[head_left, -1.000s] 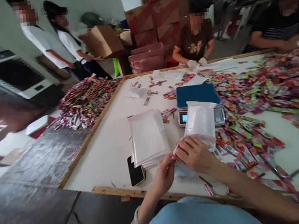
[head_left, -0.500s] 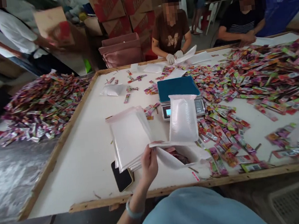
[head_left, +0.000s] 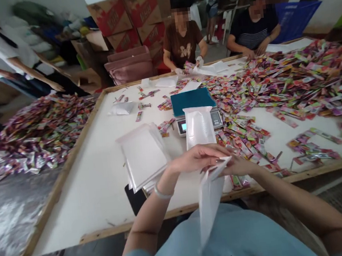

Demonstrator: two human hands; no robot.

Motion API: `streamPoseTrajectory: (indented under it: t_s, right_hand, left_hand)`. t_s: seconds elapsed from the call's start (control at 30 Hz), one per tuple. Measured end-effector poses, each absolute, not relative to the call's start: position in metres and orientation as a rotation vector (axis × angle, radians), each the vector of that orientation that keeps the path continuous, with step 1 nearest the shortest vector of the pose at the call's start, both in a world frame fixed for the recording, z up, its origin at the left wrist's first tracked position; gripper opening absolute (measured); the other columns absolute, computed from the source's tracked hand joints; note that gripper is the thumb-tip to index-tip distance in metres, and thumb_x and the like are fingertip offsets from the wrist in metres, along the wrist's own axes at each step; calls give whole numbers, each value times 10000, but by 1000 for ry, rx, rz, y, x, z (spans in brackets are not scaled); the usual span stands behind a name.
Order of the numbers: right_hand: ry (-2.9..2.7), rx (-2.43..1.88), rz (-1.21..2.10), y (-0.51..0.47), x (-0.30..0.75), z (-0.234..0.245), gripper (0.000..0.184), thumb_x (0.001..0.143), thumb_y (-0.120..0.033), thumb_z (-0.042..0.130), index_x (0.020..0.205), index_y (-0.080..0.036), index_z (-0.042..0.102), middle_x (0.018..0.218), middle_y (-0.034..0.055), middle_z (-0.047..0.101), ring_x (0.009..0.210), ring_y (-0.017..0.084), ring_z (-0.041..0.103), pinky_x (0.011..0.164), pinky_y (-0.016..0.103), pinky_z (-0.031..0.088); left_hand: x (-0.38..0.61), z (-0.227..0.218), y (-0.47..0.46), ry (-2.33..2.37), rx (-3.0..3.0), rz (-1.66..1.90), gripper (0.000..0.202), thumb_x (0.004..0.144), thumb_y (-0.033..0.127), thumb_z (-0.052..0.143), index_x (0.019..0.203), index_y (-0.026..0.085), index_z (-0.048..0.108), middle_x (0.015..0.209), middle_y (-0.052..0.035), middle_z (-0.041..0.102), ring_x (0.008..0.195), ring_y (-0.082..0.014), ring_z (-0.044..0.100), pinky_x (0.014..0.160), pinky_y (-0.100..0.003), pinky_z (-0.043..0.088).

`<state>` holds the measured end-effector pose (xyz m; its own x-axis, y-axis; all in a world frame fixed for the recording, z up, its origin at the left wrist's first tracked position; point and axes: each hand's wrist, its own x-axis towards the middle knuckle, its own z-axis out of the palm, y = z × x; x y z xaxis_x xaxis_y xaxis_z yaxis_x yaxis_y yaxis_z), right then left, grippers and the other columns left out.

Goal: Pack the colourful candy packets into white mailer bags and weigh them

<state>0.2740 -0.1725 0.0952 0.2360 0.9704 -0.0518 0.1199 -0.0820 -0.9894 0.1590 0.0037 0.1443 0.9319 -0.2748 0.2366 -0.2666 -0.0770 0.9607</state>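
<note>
A white padded envelope (head_left: 211, 201) hangs upright in front of my body, its top edge gripped by both hands. My left hand (head_left: 200, 157) is closed on the envelope's mouth from the left. From the right, my right hand (head_left: 237, 165) closes on the same edge, its fingers partly hidden. What lies inside the envelope is out of sight. Just beyond my hands, another padded envelope (head_left: 199, 125) leans on the front of a digital scale (head_left: 194, 101) with a blue top. Left of my hands lies a stack of white envelopes (head_left: 145, 155), partly over a dark phone (head_left: 135, 199).
Small colourful packets (head_left: 301, 86) lie heaped on the right of the wood-edged table (head_left: 83, 194). Another heap of packets (head_left: 43, 129) is at the left. Two people sit across the table; a person in white stands at the far left. Cartons (head_left: 113, 18) are stacked behind.
My right hand has come in from the far right to the envelope. The envelope, open and lying over the table before, is now raised upright near my body, its mouth pinched together.
</note>
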Motion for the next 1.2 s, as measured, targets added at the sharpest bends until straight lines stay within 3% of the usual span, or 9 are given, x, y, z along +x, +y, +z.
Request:
streamPoseTrajectory:
  t_s: [0.1, 0.17, 0.23, 0.27, 0.4, 0.57, 0.8, 0.97, 1.2]
  right_hand:
    - [-777, -1513, 916, -207, 260, 55, 347, 714, -643, 838, 869, -354, 724, 886, 40, 775, 829, 327, 727, 792, 505, 637]
    - [-616, -1522, 728, -226, 257, 40, 361, 720, -617, 847, 923, -365, 687, 892, 39, 771, 800, 311, 720, 754, 494, 637]
    - [-628, -1544, 582, -236, 259, 36, 324, 767, -554, 836, 971, -357, 678, 888, 49, 760, 806, 304, 714, 733, 482, 634]
    - [-678, -1558, 541, -238, 261, 38, 292, 798, -522, 820, 992, -346, 689, 897, 59, 757, 836, 306, 717, 740, 477, 633]
    - [-856, -1595, 478, -236, 275, 60, 260, 871, -514, 749, 980, -279, 765, 946, 85, 771, 910, 299, 734, 721, 405, 626]
    - [-987, -1622, 382, -229, 288, 101, 406, 964, -584, 606, 909, -235, 805, 880, 76, 786, 675, 218, 703, 556, 309, 546]
    - [-1081, -1851, 244, -263, 245, 88, 362, 1004, -485, 550, 879, -261, 806, 827, 109, 788, 748, 285, 750, 703, 419, 618]
    - [-889, -2118, 686, -296, 200, 41, 496, 1021, -527, 482, 681, -246, 709, 537, 46, 634, 479, 247, 615, 448, 356, 483]
    - [-679, -2133, 581, -305, 188, -1, 443, 918, -655, 607, 723, -259, 646, 766, 80, 657, 709, 287, 666, 596, 424, 571]
  left_hand:
    - [104, 89, 0, 46, 1774, 346, 457, 1009, 532, 586, 1367, 269, 695, 1422, -122, 688, 1396, -288, 593, 1209, -480, 429]
    - [68, 52, -12, 209, 1668, 460, 671, 968, 701, 520, 1474, 268, 603, 1538, -166, 581, 1435, -321, 556, 1182, -505, 461]
    - [46, 30, -28, 178, 1643, 503, 1093, 690, 881, 674, 1547, 221, 516, 1588, -226, 502, 1471, -404, 494, 1186, -559, 446]
    - [42, 25, -36, 168, 1667, 515, 1124, 628, 872, 732, 1514, 204, 555, 1543, -236, 552, 1438, -417, 531, 1176, -565, 457]
    - [64, 46, -49, 201, 1753, 606, 448, 948, 596, 642, 1059, 200, 819, 1060, -159, 819, 1041, -320, 783, 964, -468, 621]
    - [94, 94, -34, 286, 1858, 759, 426, 1001, 534, 590, 882, 204, 831, 840, -109, 821, 732, -246, 776, 702, -358, 639]
    - [55, 83, -57, 388, 1907, 977, 223, 990, 339, 661, 856, 217, 791, 750, -30, 777, 629, -153, 697, 606, -265, 567]
    - [11, 43, -91, 862, 1747, 384, 325, 944, 456, 675, 808, 173, 761, 598, 2, 649, 517, -124, 533, 489, -237, 400]
    - [18, 20, -82, 928, 1596, -19, 336, 824, 503, 729, 745, 194, 623, 621, 20, 627, 589, -139, 550, 558, -239, 392]
